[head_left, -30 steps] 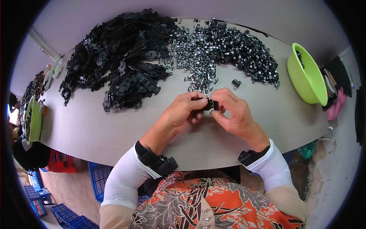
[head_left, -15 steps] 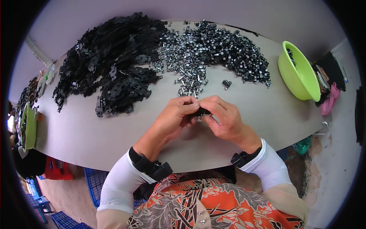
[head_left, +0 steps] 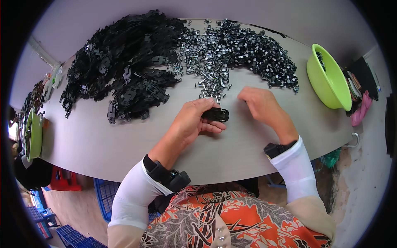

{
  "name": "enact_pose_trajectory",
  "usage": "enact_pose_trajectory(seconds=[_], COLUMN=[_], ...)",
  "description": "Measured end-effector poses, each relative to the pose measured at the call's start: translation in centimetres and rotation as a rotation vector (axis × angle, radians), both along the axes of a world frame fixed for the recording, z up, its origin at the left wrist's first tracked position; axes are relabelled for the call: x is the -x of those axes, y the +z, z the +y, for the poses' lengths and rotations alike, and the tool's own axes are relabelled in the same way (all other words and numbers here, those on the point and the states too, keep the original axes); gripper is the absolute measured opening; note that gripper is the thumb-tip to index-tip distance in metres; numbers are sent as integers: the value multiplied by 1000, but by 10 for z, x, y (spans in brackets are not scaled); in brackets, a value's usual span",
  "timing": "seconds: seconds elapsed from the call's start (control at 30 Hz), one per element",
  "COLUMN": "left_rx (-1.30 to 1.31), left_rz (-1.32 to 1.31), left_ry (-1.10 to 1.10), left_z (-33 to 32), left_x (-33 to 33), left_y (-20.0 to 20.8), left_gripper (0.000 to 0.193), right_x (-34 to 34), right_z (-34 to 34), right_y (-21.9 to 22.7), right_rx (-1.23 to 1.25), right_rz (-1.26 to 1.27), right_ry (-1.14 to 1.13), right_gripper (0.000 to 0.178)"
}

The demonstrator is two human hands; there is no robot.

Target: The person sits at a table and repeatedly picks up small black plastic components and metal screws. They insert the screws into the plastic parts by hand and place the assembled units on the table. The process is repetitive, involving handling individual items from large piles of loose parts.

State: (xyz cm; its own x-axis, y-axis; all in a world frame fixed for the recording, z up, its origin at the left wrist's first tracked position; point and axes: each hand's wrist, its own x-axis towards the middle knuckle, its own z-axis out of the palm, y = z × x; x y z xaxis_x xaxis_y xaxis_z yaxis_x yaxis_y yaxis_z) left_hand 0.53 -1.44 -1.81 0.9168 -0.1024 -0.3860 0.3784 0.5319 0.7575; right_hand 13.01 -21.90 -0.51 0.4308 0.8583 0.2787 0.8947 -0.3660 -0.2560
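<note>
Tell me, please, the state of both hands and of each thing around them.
Left hand: closed on black part
Black part: held, one end showing
Right hand: curled, apart from black part; holding unclear
Black pieces: piled loosely
Metal pins: piled loosely
Right green bowl: open-topped, small parts inside
Left green bowl: open-topped, dark contents

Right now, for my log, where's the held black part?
Head view, just right of centre: the black part is in the left hand, below the metal pins.

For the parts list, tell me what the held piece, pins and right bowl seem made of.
Held piece: black plastic or painted metal, glossy, with sharp highlights. Pins: likely metal, shanks shining silvery. Right bowl: probably plastic, smooth lime green, soft sheen.
</note>
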Motion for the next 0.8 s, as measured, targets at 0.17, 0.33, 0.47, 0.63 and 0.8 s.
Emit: enact_pose_trajectory(seconds=[0.17,0.33,0.47,0.63,0.8], left_rx=[-10,-34,18,136,160], left_rz=[11,9,8,9,-18], left_ry=[11,33,-5,-32,-28], left_z=[-1,-4,-2,-1,1], left_x=[0,-1,-3,-4,-3], left_y=[-2,5,3,-2,-3], left_gripper=[35,36,37,40,32], right_x=[14,12,6,12,31], right_z=[-25,-33,-16,-9,3], right_y=[29,32,0,-4,8], right_rx=[-13,-45,-75,-45,-366], right_rz=[140,298,139,64,304], right_ry=[57,-234,-218,-332,-93], right_gripper=[15,16,14,13,17])
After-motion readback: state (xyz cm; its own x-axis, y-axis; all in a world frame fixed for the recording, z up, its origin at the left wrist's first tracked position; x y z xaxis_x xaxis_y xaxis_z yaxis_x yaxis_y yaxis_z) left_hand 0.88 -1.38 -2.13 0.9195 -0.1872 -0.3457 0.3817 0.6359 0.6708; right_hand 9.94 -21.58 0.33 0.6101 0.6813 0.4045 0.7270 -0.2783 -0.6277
